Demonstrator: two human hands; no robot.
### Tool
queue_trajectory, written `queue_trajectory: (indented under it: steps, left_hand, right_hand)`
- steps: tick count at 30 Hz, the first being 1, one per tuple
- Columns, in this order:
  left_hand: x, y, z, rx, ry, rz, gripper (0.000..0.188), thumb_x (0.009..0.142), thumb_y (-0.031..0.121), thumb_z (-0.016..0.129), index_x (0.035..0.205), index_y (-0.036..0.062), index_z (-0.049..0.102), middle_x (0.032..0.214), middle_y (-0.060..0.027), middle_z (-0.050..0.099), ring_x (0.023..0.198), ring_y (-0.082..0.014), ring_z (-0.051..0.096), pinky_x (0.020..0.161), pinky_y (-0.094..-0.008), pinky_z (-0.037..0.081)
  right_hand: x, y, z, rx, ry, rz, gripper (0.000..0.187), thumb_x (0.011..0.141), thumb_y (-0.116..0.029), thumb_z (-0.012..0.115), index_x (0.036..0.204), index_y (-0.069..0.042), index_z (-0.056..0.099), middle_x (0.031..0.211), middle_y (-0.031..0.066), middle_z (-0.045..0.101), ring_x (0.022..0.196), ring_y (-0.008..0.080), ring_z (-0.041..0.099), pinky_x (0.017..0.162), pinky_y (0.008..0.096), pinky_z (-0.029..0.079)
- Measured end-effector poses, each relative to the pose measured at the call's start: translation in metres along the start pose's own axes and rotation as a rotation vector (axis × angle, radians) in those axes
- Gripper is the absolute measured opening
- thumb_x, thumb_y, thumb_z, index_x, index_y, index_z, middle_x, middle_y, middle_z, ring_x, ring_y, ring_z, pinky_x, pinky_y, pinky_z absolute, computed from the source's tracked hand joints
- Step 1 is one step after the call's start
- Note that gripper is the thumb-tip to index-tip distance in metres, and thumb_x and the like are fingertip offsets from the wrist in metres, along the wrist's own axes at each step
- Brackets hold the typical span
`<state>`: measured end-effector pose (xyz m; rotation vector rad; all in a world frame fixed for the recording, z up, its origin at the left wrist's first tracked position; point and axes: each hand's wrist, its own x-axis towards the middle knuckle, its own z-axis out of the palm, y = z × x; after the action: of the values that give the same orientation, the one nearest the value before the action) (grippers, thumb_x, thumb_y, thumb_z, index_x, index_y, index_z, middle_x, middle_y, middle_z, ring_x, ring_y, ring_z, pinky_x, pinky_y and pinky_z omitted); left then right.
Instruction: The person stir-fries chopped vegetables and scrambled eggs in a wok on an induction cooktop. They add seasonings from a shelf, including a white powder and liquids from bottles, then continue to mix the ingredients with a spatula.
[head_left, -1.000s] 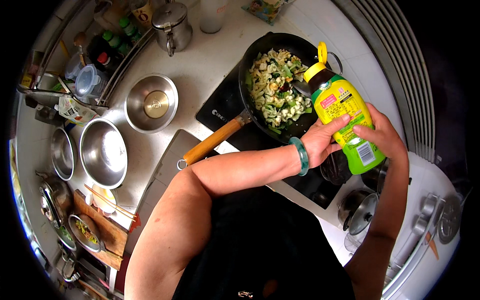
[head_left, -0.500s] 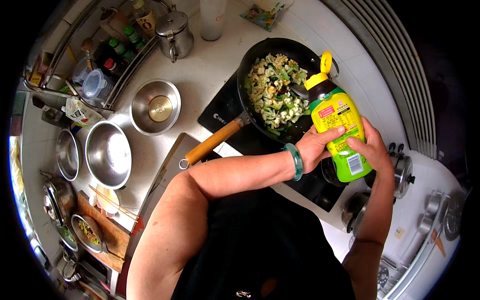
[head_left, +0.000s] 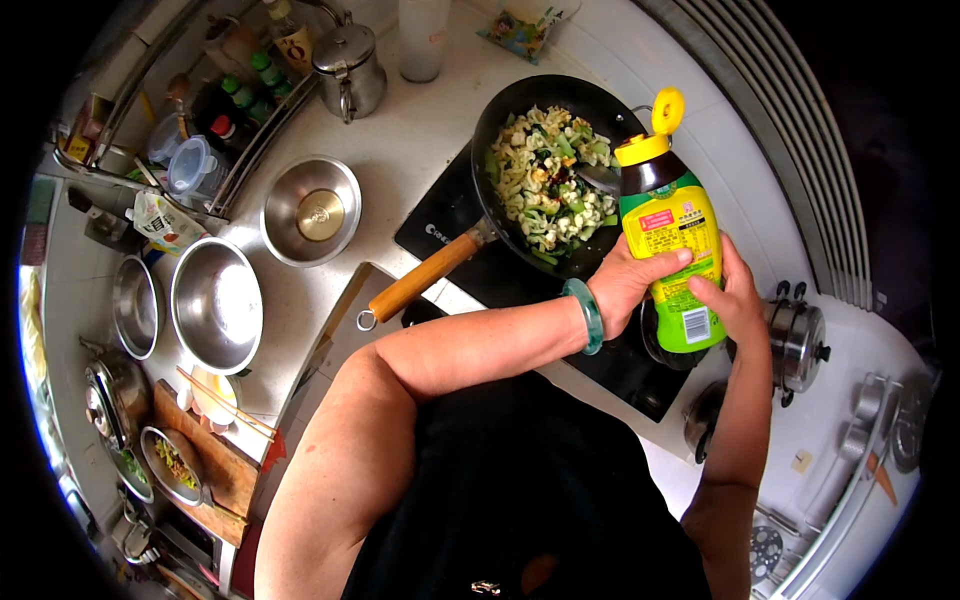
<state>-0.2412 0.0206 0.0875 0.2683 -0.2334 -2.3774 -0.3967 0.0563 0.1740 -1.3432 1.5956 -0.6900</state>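
My left hand [head_left: 632, 285], a green bangle on its wrist, grips a squeeze sauce bottle [head_left: 675, 235] from the left. My right hand [head_left: 737, 298] grips it from the right, and both thumbs press on its front. Yellow and green cover the bottle, with dark sauce showing near the neck and the yellow flip cap [head_left: 668, 110] raised. It stands nearly upright at the right side of a black wok [head_left: 612, 128]. Chopped greens and pale pieces [head_left: 545, 200] fill the wok, with dark sauce among them. A metal utensil [head_left: 600, 179] rests in there, partly hidden by the bottle.
The wok's wooden handle [head_left: 425, 276] points toward my left forearm, over a black cooktop [head_left: 440, 215]. Steel bowls [head_left: 312, 170] and a lidded steel pot [head_left: 350, 80] stand to the left. Chopsticks [head_left: 225, 403] and a cutting board [head_left: 230, 480] lie lower left; a stacked steamer pot [head_left: 797, 345] is at right.
The bottle has risen slightly and turned more upright, its cap end moving up and right. Both hands have kept hold of it. The wok has shifted slightly left in view.
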Motion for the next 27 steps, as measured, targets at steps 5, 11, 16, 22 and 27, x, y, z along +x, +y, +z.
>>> queue_trajectory:
  steps: [5, 11, 16, 22, 27]
  left_hand:
    - [0.001, 0.008, 0.002, 0.026, 0.013, 0.078, 0.048, 0.077, 0.001, 0.072, 0.118, 0.0049, 0.047, 0.109, -0.0096, 0.062, 0.099, -0.0199, 0.061, 0.089, -0.0353, 0.05]
    - [-0.007, 0.018, 0.003, 0.142, -0.011, 0.14, 0.056, 0.073, -0.007, 0.071, 0.121, 0.0045, 0.044, 0.109, -0.0094, 0.061, 0.1, -0.0203, 0.061, 0.089, -0.0353, 0.05]
    - [-0.007, 0.026, -0.004, 0.31, 0.016, 0.144, 0.061, 0.07, -0.006, 0.073, 0.122, 0.003, 0.043, 0.11, -0.009, 0.06, 0.101, -0.019, 0.059, 0.09, -0.034, 0.048]
    - [-0.011, 0.041, -0.004, 0.57, 0.045, 0.241, 0.069, 0.065, 0.0, 0.08, 0.123, 0.002, 0.043, 0.109, -0.0075, 0.059, 0.102, -0.0167, 0.056, 0.092, -0.0319, 0.045]
    - [-0.014, 0.066, 0.001, 0.845, 0.099, 0.342, 0.071, 0.063, 0.004, 0.081, 0.124, 0.0011, 0.043, 0.109, -0.0083, 0.059, 0.101, -0.0162, 0.056, 0.091, -0.031, 0.046]
  right_hand:
    - [0.0, 0.016, 0.013, 0.101, 0.033, -0.111, 0.067, 0.078, -0.019, 0.069, 0.132, 0.0, 0.036, 0.12, 0.0097, 0.052, 0.111, 0.0165, 0.051, 0.098, 0.0317, 0.038]
    - [0.001, 0.024, 0.014, 0.12, 0.006, -0.113, 0.073, 0.076, -0.014, 0.071, 0.136, 0.0, 0.033, 0.126, 0.0099, 0.05, 0.117, 0.0185, 0.049, 0.101, 0.034, 0.037]
    - [0.005, 0.023, 0.006, -0.014, -0.054, -0.087, 0.069, 0.078, -0.014, 0.071, 0.136, 0.001, 0.037, 0.124, 0.0098, 0.054, 0.113, 0.0173, 0.052, 0.1, 0.0338, 0.038]
    - [0.01, -0.034, -0.007, 0.13, 0.19, -0.457, 0.072, 0.094, -0.047, 0.046, 0.142, 0.004, 0.029, 0.141, 0.0151, 0.04, 0.133, 0.023, 0.036, 0.109, 0.0398, 0.026]
    - [0.023, -0.075, 0.01, 0.121, 0.19, -0.587, 0.063, 0.097, -0.037, 0.047, 0.141, 0.005, 0.031, 0.139, 0.014, 0.042, 0.13, 0.0219, 0.039, 0.108, 0.0345, 0.027]
